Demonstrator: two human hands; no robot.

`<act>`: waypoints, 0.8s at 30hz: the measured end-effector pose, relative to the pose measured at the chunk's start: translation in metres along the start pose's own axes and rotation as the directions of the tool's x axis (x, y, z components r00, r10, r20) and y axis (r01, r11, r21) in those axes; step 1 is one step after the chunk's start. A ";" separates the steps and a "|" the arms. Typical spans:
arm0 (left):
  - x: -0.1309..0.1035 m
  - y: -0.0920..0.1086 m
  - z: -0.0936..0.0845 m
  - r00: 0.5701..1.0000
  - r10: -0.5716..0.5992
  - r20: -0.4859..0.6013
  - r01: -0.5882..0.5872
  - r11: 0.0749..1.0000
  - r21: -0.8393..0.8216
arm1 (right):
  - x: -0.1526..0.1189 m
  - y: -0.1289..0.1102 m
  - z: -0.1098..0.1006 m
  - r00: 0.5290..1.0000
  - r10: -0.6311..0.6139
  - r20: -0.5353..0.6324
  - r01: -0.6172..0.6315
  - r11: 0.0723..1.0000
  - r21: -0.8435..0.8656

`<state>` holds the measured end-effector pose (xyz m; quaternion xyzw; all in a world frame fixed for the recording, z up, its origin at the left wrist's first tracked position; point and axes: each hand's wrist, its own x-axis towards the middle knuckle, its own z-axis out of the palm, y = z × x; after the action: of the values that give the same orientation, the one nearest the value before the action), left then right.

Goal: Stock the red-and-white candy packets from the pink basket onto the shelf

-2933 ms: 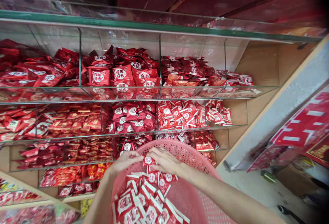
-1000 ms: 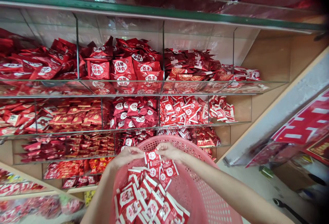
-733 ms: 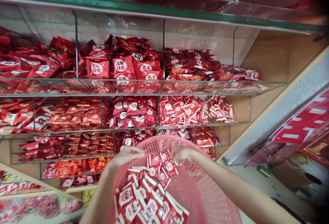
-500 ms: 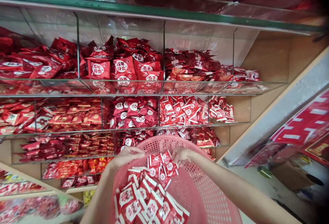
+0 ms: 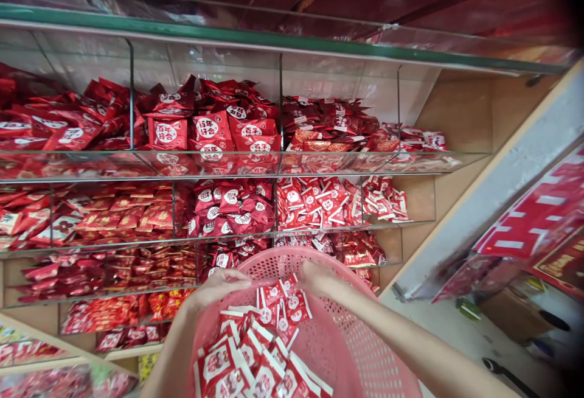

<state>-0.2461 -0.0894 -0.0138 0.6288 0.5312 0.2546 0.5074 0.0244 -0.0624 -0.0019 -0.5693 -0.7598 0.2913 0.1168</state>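
A pink plastic basket (image 5: 337, 325) with perforated sides is in front of me at the bottom centre, tilted. Small red-and-white candy packets (image 5: 260, 349) lie heaped in its left part, and several more reach up towards its far side. My left hand (image 5: 221, 285) is closed at the basket's far left rim, fingers pointing inward. My right hand (image 5: 319, 279) is over the far inside of the basket, just beside the upper packets. Its fingers are blurred, and I cannot tell whether a packet is between them.
Glass shelves (image 5: 219, 176) with upright dividers stand ahead, filled with red packets (image 5: 210, 133) sorted by kind. A thick green glass edge (image 5: 255, 36) crosses above. On the right are a slanting wall (image 5: 456, 227), red printed sheets (image 5: 524, 218) and a cardboard box (image 5: 508, 313) on the floor.
The view has shifted slightly, so the shelves sit a little lower and further left. My right hand has moved slightly and blurred. My left hand stays at the rim.
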 end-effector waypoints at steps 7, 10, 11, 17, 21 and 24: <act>-0.003 0.005 0.002 1.000 -0.018 0.008 0.019 0.999 -0.048 | -0.032 -0.020 -0.107 0.917 -0.133 -0.376 0.036 0.966 -0.254; -0.003 0.003 0.002 1.000 -0.028 0.004 0.028 0.999 -0.046 | -0.031 -0.010 -0.142 0.759 -0.072 -0.647 -0.144 0.951 -0.275; -0.002 0.002 0.002 0.999 -0.033 -0.001 0.033 0.999 -0.041 | -0.028 -0.005 -0.150 0.712 -0.058 -0.700 -0.195 0.941 -0.276; 0.000 -0.002 0.001 0.999 -0.037 0.001 0.037 0.999 -0.033 | 0.005 0.016 -0.161 0.705 0.018 -0.709 -0.222 0.955 -0.196; -0.001 -0.001 0.002 1.000 -0.012 0.010 0.012 0.999 -0.037 | 0.019 0.023 -0.159 0.707 0.021 -0.707 -0.077 0.996 -0.048; -0.002 0.001 0.002 1.000 -0.006 0.019 0.007 0.999 -0.038 | 0.018 0.024 -0.159 0.641 -0.031 -0.767 0.049 0.999 0.001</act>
<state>-0.2448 -0.0923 -0.0130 0.6198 0.5235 0.2571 0.5250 0.1185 0.0078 0.1091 -0.6209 -0.6483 0.0288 0.4398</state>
